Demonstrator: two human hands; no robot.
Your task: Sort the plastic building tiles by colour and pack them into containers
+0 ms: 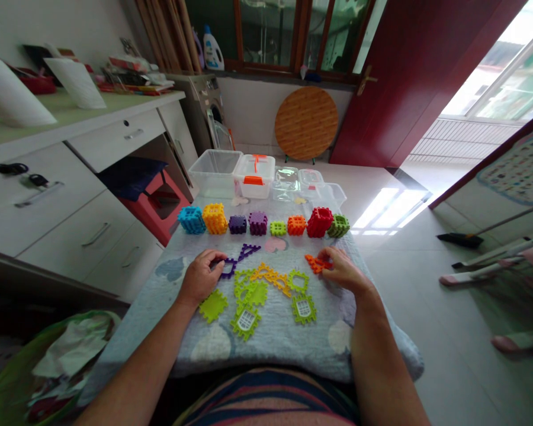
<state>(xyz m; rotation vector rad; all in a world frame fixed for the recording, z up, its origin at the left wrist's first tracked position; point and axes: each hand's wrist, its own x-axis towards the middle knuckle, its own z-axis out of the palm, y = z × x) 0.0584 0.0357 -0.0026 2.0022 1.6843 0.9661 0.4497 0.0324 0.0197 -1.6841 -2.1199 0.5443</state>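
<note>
My left hand [203, 276] is closed on the edge of a purple square frame piece [229, 268], low over the table at left. Beyond it lies a purple triangular piece [249, 251]. At right, my right hand [340, 269] pinches an orange triangular piece [316, 264]. Between the hands are yellow-orange interlocking pieces [270, 276] and several lime-green ones, including a solid square [214, 306], an open frame [298, 281], and two with white window grids, a left window piece [246, 321] and a right window piece [304, 309].
Behind the loose pieces runs a row of stacked blocks, from a blue stack [192, 219] to a dark green stack [339, 225]. Clear plastic bins [215, 173] and an orange-latched box [254, 176] stand at the far edge. A patterned cloth [160, 307] covers the table.
</note>
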